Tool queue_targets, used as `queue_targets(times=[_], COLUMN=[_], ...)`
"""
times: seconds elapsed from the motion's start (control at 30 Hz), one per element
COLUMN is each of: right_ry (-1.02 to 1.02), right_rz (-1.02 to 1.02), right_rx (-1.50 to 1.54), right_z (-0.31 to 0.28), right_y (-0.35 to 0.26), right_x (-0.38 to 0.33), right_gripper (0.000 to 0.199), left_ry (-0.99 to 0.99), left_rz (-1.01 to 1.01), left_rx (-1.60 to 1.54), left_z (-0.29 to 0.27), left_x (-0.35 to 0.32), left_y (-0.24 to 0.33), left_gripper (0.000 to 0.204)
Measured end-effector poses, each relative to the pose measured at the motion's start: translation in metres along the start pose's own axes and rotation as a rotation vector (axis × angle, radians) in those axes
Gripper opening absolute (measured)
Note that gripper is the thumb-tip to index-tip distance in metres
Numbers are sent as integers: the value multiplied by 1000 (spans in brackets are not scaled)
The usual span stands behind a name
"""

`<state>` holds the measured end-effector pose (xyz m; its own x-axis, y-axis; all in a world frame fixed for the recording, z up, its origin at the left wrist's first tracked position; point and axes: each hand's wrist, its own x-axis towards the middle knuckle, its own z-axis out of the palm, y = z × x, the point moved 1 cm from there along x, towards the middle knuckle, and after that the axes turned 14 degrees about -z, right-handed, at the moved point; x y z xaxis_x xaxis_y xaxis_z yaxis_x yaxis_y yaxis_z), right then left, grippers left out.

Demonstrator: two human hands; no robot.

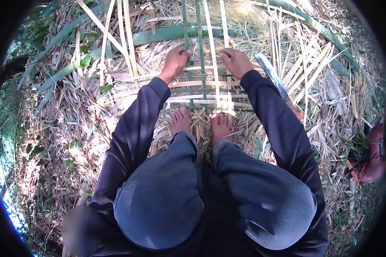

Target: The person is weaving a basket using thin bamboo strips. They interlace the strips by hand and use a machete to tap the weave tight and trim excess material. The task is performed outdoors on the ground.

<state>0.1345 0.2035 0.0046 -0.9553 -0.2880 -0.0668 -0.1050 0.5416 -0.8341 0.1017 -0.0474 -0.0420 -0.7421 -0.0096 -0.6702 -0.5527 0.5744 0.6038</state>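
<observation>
Flat bamboo strips, some green (199,38) and some pale (210,36), run away from me and cross other strips in an open weave (196,84) in front of my bare feet. My left hand (175,64) is closed at the weave's left side, its thumb beside a green strip. Opposite it, my right hand (236,63) has curled fingers close to the rightmost pale lengthwise strip (224,25). A pale crosswise strip lies just below both hands. Whatever is pinched in either hand is too small or hidden to make out.
A long-bladed knife (270,73) lies right of my right hand. Green bamboo poles (163,35) curve across the far side. Loose pale strips (302,70) lie to the right, over dry leaf litter (64,128). A reddish, partly blurred shape (373,156) is at the right edge.
</observation>
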Motion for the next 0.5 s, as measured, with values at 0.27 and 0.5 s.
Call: queue_targets(times=[0.27, 0.5], right_ry=[-128, -179], right_rz=[193, 273], right_rx=[136, 357], right_z=[65, 63], right_y=[14, 19], right_x=[33, 39], right_gripper=[30, 30], left_ry=[-220, -264], left_rz=[-131, -133], left_rx=[-488, -508], left_z=[16, 16], left_x=[-4, -2], left_y=[7, 4], left_gripper=[20, 18])
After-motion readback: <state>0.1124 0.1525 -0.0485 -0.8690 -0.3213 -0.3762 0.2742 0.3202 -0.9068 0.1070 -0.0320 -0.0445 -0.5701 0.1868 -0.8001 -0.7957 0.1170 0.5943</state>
